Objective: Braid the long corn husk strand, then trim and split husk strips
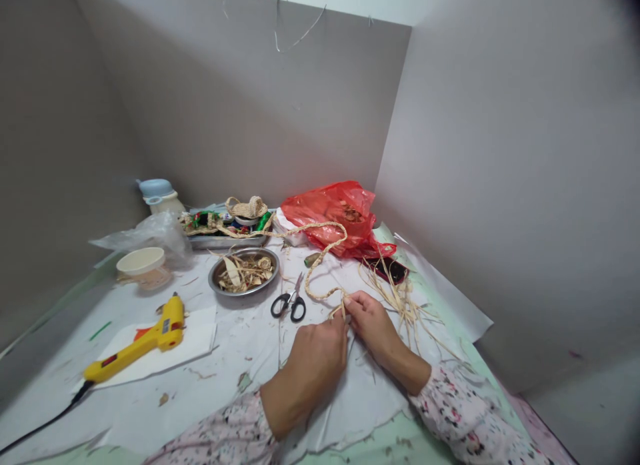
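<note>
A long braided straw cord (314,278) winds from the tray at the back down to my hands. My left hand (320,348) is closed round the loose strands at the cord's near end; its fingertips are partly hidden. Close against it, my right hand (367,318) pinches the same end between thumb and fingers. Black-handled scissors (290,305) lie just left of the cord, blades pointing away. To the right of my right hand, loose straw strands (407,305) are spread out, partly over a dark phone (390,270).
A yellow glue gun (145,341) lies on white paper at left, its cable trailing off. Behind it stand a cream tub (143,261) and a metal bowl (215,278) of straw scraps. A crowded tray (200,243), red plastic bag (325,208) and blue-lidded bottle (156,190) line the back.
</note>
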`<state>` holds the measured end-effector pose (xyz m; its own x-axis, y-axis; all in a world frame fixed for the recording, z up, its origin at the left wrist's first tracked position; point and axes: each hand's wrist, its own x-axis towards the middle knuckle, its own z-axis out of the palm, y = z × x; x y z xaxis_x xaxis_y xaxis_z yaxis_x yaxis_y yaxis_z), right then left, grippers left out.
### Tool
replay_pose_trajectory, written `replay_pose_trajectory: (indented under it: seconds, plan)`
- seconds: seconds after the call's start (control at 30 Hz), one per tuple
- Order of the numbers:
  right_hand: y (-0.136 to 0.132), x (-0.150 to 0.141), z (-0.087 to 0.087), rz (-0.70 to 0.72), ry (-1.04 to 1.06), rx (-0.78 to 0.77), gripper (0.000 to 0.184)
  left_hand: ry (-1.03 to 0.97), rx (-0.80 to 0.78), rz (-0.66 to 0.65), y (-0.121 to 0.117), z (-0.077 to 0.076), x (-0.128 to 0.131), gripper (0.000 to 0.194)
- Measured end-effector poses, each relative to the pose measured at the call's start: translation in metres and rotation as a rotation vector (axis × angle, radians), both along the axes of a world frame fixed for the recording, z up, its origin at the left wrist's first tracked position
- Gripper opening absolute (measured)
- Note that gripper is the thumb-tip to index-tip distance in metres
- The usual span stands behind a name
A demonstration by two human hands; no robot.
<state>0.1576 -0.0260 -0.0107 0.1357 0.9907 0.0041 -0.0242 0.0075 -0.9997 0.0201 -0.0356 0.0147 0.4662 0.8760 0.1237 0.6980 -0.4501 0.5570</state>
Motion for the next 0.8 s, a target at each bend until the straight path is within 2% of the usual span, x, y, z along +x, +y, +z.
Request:
replay_pose_trajectory:
  seconds: [0.13, 0.3, 0.43, 0.57, 0.63, 0.7, 0.8]
  plan:
    - [0.000, -0.004, 0.004, 0.046, 0.186, -0.060, 0.030, 0.057, 0.037, -0.050, 0.001, -0.001, 0.001, 0.028]
    - [0.003, 0.000, 0.004, 0.041, 0.236, -0.047, 0.029, 0.152, 0.072, -0.090, -0.003, 0.000, 0.002, 0.028]
    - [0.006, 0.008, 0.005, 0.027, 0.267, -0.017, 0.029, -0.064, 0.103, -0.067, -0.001, 0.003, -0.004, 0.031]
    - [0.003, 0.009, 0.006, 0.088, 0.243, -0.043, 0.030, -0.298, 0.099, 0.100, 0.011, 0.009, -0.011, 0.028]
    - [0.001, 0.007, 0.006, 0.119, 0.211, -0.036, 0.029, -0.339, 0.047, 0.110, 0.017, 0.008, -0.012, 0.026]
    - [0.000, 0.003, 0.004, 0.149, 0.193, 0.011, 0.028, -0.375, -0.058, 0.043, 0.022, 0.002, -0.010, 0.027]
    - [-0.001, 0.001, 0.001, 0.216, 0.166, 0.048, 0.028, -0.495, -0.328, -0.098, 0.027, -0.012, -0.006, 0.032]
